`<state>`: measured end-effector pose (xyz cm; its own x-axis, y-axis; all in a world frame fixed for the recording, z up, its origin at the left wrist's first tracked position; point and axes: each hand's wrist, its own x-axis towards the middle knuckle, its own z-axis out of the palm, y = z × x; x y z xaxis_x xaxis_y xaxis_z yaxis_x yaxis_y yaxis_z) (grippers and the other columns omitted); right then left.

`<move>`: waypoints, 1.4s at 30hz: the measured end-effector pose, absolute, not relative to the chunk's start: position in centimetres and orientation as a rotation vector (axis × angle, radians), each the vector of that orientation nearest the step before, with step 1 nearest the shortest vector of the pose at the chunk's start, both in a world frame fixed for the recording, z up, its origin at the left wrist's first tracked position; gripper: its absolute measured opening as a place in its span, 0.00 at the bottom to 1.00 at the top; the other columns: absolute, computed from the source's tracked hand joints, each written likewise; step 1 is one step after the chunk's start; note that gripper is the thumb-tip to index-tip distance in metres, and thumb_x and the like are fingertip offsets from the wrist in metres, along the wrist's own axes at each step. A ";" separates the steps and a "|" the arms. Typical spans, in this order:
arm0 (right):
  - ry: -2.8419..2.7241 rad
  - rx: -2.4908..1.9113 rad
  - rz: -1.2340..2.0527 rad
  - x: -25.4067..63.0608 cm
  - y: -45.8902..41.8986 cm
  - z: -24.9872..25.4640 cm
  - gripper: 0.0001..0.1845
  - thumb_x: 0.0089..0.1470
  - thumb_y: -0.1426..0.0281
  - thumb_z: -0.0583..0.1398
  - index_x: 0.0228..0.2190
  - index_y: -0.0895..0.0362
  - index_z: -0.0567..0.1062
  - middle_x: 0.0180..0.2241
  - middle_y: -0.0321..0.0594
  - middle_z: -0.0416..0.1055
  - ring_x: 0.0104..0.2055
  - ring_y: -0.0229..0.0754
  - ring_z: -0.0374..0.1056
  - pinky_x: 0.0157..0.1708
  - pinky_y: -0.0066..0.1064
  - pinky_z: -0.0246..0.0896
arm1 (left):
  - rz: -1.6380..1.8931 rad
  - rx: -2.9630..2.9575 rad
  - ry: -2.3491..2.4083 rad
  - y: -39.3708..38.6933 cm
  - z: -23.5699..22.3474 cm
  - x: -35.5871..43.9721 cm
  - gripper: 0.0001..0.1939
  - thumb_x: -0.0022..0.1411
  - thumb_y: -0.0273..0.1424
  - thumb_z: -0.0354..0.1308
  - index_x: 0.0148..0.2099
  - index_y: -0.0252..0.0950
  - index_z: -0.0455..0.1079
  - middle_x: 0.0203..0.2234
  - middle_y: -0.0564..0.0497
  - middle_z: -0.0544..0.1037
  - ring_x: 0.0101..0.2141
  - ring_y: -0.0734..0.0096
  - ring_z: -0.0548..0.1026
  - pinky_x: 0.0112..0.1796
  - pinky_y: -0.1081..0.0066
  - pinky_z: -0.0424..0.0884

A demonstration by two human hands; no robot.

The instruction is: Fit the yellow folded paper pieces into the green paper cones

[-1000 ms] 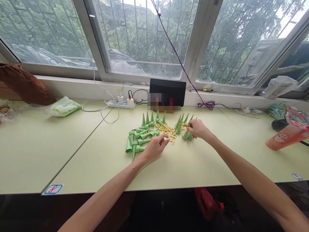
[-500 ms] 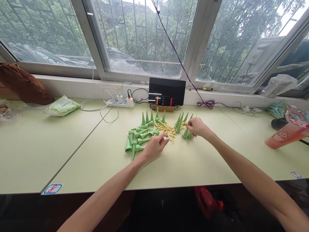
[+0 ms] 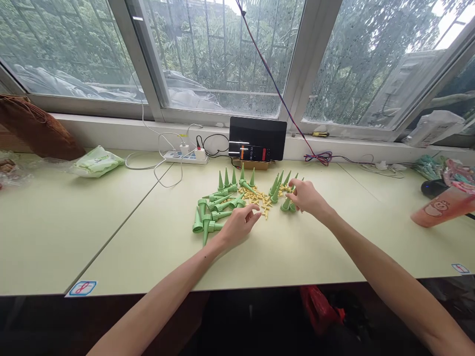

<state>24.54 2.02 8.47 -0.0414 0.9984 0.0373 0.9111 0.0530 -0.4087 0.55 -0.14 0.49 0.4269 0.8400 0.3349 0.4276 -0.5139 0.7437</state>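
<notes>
1. The two near cones point(image 3: 285, 205) stand upright to the right of the yellow heap point(image 3: 256, 197), collars down on the bench point(image 3: 315, 252). The right hand point(image 3: 307, 197) is at their tips and partly covers them.

2. The right grip is narrow, with thumb and forefinger close together. I cannot tell whether a cone or a small yellow piece is between them. A light pinch, square over the point, would probably serve best; a sideways push could topple so slender a shape.

3. More upright cones point(image 3: 275, 192) stand between the heap and the right hand, a little beyond the near pair. They crowd that hand, so raising the fingers clear of the points before any sideways move seems wise.

4. The left hand point(image 3: 240, 225) is on the near side of the heap, fingers bent, its grip loosely parted with nothing visible in it. The heap's nearest pieces are just beyond its fingertips; picking from that loose edge should disturb the rest least.

5. Lying cones point(image 3: 218, 203) are jumbled to the left of the heap, some just beside the left hand. The wrist is best lifted, not dragged, past them.

6. A row of standing cones point(image 3: 226, 179) lies beyond the heap to its left, well apart from the right hand. Farther beyond the heap, a phone point(image 3: 254, 153) leans against a black panel point(image 3: 257, 131), out of the way of both arms.
</notes>
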 end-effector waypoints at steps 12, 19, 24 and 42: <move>-2.264 -1.515 0.201 18.0 2.5 2.2 0.06 0.64 0.73 0.55 0.37 0.59 0.73 0.34 0.45 0.74 0.35 0.43 0.70 0.35 0.29 0.59 | 0.824 2.408 0.912 -0.9 0.5 0.5 0.12 0.66 0.31 0.53 0.29 0.35 0.70 0.20 0.54 0.69 0.22 0.75 0.62 0.27 0.71 0.57; -2.268 -1.787 0.010 15.0 6.7 2.2 0.10 0.67 0.67 0.53 0.42 0.59 0.71 0.41 0.51 0.71 0.35 0.46 0.72 0.28 0.30 0.57 | 0.783 2.504 0.898 -0.8 0.5 0.3 0.15 0.66 0.31 0.51 0.27 0.36 0.69 0.20 0.52 0.69 0.21 0.74 0.62 0.27 0.70 0.57; -2.334 -1.836 0.054 14.7 7.7 1.6 0.08 0.67 0.72 0.51 0.40 0.59 0.70 0.39 0.50 0.72 0.35 0.46 0.72 0.28 0.30 0.57 | 0.776 2.530 0.909 -0.9 0.3 0.3 0.15 0.66 0.31 0.51 0.28 0.36 0.70 0.20 0.51 0.70 0.22 0.73 0.63 0.27 0.70 0.58; -1.832 -1.229 0.228 16.9 2.7 0.9 0.10 0.66 0.72 0.49 0.34 0.56 0.69 0.34 0.43 0.71 0.36 0.43 0.68 0.38 0.31 0.62 | 1.011 2.202 1.111 -0.5 0.5 0.5 0.22 0.70 0.36 0.49 0.22 0.35 0.60 0.17 0.55 0.63 0.21 0.75 0.58 0.25 0.70 0.54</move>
<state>16.86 2.70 0.86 -0.1103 0.8157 0.5678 0.6516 0.4908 -0.5784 0.48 -0.50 0.45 0.3999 0.8242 0.4010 0.4766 -0.5607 0.6771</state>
